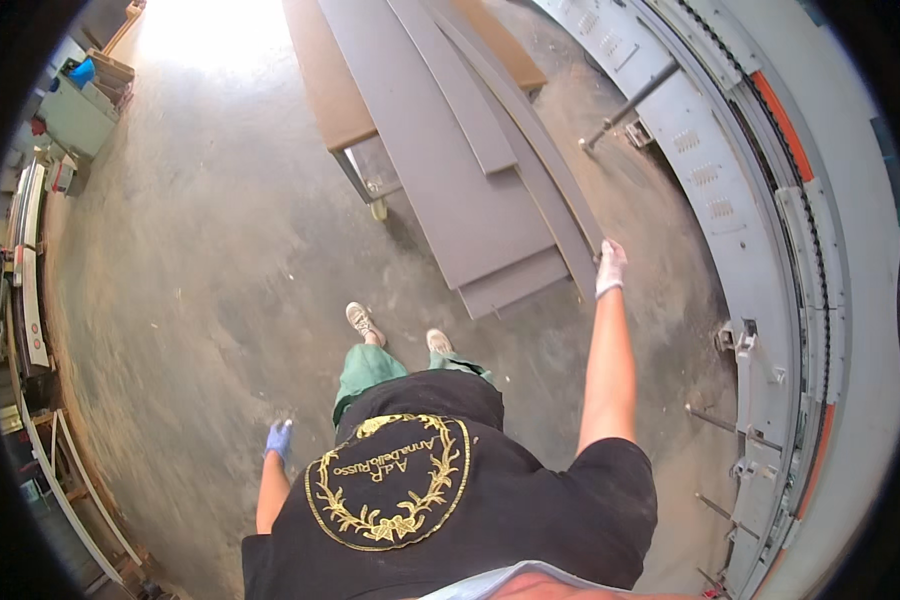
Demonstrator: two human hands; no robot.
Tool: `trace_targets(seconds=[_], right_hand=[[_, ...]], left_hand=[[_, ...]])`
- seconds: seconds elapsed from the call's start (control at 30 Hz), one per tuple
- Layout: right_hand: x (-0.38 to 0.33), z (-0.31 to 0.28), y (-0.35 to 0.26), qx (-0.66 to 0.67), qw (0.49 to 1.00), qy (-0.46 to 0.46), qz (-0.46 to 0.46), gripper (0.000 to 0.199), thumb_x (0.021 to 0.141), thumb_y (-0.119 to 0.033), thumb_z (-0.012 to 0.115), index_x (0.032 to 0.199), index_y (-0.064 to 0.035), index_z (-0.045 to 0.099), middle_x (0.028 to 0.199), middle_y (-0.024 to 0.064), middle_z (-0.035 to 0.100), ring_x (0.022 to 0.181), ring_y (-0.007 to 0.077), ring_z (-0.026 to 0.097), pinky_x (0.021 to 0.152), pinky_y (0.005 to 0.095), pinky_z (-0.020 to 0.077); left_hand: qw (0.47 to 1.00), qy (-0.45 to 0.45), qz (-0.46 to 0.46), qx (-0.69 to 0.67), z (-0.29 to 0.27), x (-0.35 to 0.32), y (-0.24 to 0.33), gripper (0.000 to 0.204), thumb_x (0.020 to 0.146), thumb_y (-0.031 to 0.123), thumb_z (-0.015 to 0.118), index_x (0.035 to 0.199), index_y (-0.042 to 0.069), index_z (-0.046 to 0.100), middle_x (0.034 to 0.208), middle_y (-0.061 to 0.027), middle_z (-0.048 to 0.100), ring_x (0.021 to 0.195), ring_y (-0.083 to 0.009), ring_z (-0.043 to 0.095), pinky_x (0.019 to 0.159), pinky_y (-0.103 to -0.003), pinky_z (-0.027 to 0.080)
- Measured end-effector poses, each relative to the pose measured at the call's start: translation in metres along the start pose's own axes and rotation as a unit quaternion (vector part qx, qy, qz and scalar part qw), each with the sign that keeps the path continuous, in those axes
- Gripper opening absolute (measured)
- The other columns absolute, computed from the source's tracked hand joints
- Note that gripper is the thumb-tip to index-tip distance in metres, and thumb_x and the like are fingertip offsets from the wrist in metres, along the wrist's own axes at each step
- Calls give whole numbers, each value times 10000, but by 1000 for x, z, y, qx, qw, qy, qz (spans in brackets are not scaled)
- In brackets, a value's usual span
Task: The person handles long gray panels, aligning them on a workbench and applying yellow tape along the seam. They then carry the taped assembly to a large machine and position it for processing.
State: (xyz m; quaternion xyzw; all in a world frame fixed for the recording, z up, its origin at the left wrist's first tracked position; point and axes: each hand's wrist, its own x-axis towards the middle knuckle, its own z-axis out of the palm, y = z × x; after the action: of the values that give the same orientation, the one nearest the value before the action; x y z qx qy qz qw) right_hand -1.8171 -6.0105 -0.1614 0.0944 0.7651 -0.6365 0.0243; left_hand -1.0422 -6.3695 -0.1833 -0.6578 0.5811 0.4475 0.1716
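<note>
1. Grip: the right hand (610, 266), in a white glove, is closed on the near end of a long, narrow grey board strip (530, 130), arm at full reach. The left hand (278, 438), in a blue glove, hangs free at the side, holding nothing.
2. Position: the strip lies along the right edge of a stack of flat grey panels (440, 150) on a metal-framed trolley (365, 180), just left of the grey machine bed (700, 170).
3. Orientation: long axis runs away from the grip, toward the far end of the stack.
4. Handling, judged: stiff, thin and long, likely to flex and swing; one-end hold gives poor control, so a second hold further along appears advisable.
</note>
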Motion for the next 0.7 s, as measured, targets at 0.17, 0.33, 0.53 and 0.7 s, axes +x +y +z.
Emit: trace_targets(seconds=[0.17,0.33,0.53,0.7], right_hand=[[-25,67,-20,-17,995,53,83,154,839,-245,620,973,-173,605,706,-26,540,467,102,486,430,265,411],[-3,117,46,36,993,113,7,199,818,-222,624,1010,-180,590,775,-24,559,477,95,463,474,263,418],[-25,177,-33,75,981,85,156,260,816,-196,623,1072,-169,588,881,-25,581,492,89,451,529,258,431],[-46,235,-106,-513,836,143,-134,424,739,-297,674,1126,-143,595,1076,102,608,971,279,582,830,388,461]], left_hand=[[998,-26,-59,-29,-50,79,-3,614,881,444,546,1340,64,394,1300,-155,493,1169,-267,479,890,-383,444],[972,-39,205,107,-124,192,71,614,881,445,528,1322,36,405,1272,-149,514,1129,-251,498,885,-349,432],[980,-66,180,57,-148,262,317,635,872,440,554,1324,22,397,1326,-191,466,1229,-279,452,983,-347,383],[941,-110,314,-62,-81,251,525,567,892,368,557,1316,24,405,1272,-188,515,1180,-256,495,972,-328,391]])
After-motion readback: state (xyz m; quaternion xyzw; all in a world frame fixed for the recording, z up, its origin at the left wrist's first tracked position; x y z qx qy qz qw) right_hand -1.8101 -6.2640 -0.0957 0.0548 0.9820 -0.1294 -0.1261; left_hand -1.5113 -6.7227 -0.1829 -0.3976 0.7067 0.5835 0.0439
